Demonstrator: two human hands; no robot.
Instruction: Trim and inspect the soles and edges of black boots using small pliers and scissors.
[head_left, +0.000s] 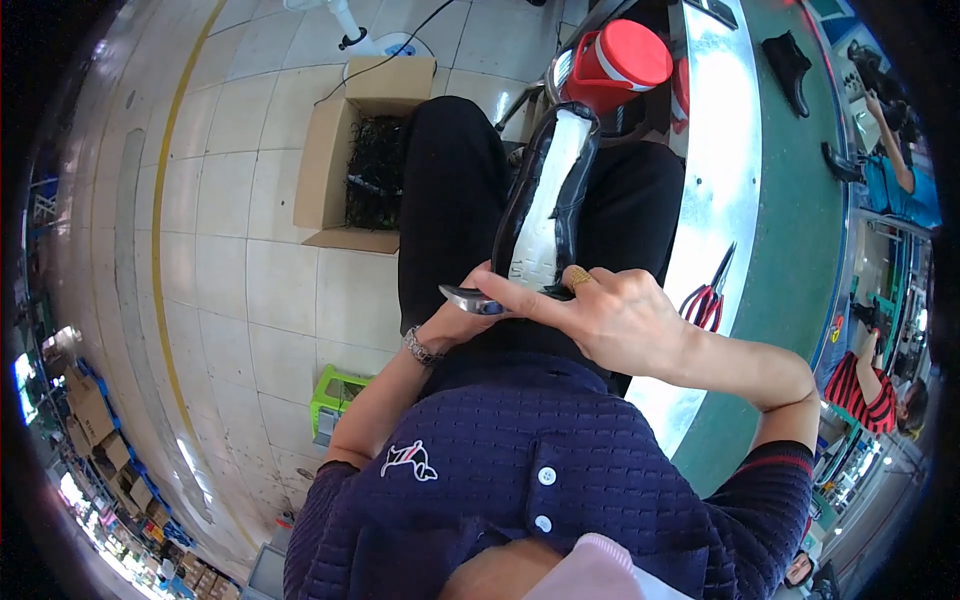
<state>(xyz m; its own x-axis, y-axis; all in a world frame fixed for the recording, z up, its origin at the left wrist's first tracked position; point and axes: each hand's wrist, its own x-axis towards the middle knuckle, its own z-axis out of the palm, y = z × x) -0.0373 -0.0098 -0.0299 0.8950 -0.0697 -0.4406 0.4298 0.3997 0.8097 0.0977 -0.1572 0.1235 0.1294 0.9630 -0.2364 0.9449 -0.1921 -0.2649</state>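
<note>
A black leather shoe upper (pixel 512 215) rests bottom up between my thighs, its long white insole (pixel 551 200) showing and its toe pointing away from me. My left hand (pixel 457 322), with a watch on the wrist, is closed at the near heel end, most of its fingers hidden. My right hand (pixel 628 318), with a ring on it, lies across the heel with its fingers curled and the index finger reaching left. By that fingertip juts a curved shiny metal tool (pixel 470 299); its other end is hidden under my right hand.
Red-handled pliers (pixel 704 305) lie on the metal bench edge (pixel 718 150) at my right. Dark boots (pixel 788 70) stand on the green surface beyond. A red bucket (pixel 625 62) is ahead, and an open cardboard box (pixel 325 180) with dark scraps sits left. Other people work at far right.
</note>
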